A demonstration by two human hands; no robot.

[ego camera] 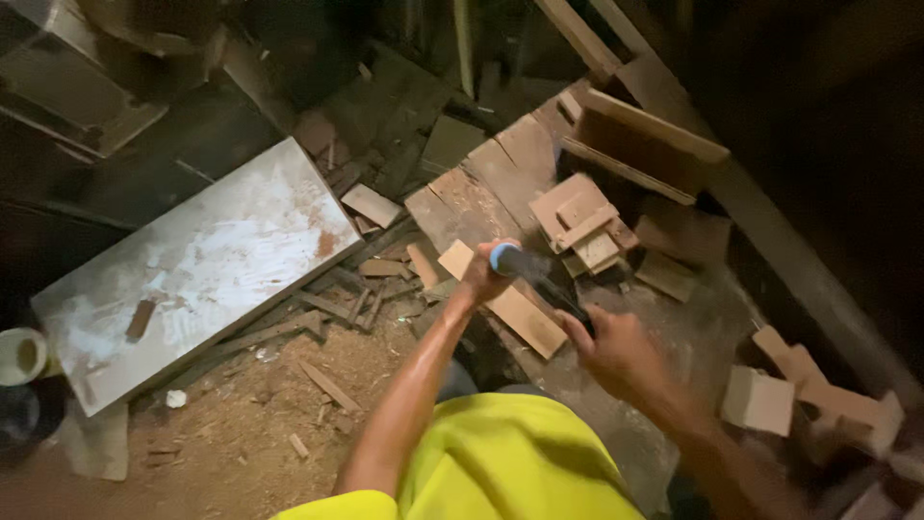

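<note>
My left hand [484,276] is closed around the blue-capped end of a dark, rod-like tool [535,276]. My right hand [614,351] grips the tool's other end, lower and to the right. The tool slants between my hands, just above a light wooden plank [520,316] lying on a worn wooden surface [462,207]. Whether the tool touches the plank is not visible. My yellow shirt fills the bottom middle of the view.
A large white, stained board [202,270] lies at the left over sawdust and thin wood strips [327,385]. A pile of small wood blocks [582,226] sits behind the hands, with a wooden box [645,144] beyond. A pale block [758,400] lies at right, a round tin [19,356] far left.
</note>
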